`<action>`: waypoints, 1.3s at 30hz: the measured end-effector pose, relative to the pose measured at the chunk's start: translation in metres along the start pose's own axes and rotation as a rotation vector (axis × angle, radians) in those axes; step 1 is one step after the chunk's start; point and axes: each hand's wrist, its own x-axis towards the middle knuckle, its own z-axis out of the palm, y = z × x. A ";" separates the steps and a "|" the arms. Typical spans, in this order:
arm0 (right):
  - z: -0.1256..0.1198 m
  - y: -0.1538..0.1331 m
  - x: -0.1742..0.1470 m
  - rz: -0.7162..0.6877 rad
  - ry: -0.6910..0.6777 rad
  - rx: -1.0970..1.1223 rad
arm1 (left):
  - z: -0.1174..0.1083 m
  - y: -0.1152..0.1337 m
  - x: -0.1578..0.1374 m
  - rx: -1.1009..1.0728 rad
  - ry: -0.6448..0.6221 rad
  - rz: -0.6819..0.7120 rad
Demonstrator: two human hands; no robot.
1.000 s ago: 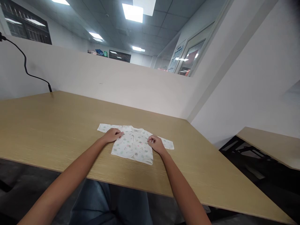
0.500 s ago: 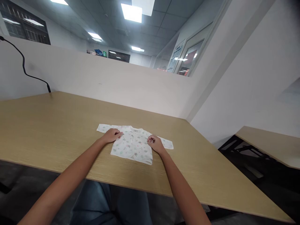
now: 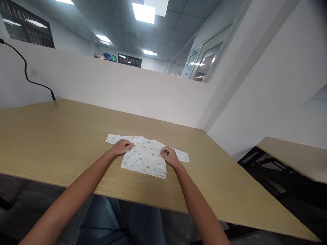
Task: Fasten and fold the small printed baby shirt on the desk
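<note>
A small white baby shirt with a pale green and grey print lies spread flat on the table, its sleeves out to both sides and its neckline toward the wall. My left hand is closed at the left side of the shirt, just below that sleeve, fingertips on the fabric. On the opposite side, my right hand pinches at the edge below the right sleeve, thumb and fingers curled together. The hands partly hide the underarm edges of the shirt.
The wooden table runs back to a low white partition. A black gooseneck stem rises at the far left. Another table stands to the right, across a gap. My legs are under the front edge.
</note>
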 end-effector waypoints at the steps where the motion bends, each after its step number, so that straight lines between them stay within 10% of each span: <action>1: 0.000 0.000 0.000 0.002 0.000 0.001 | 0.000 0.001 0.000 0.000 -0.001 0.001; 39: 0.001 -0.002 -0.001 -0.001 -0.001 0.026 | 0.000 -0.001 0.000 0.005 -0.007 -0.005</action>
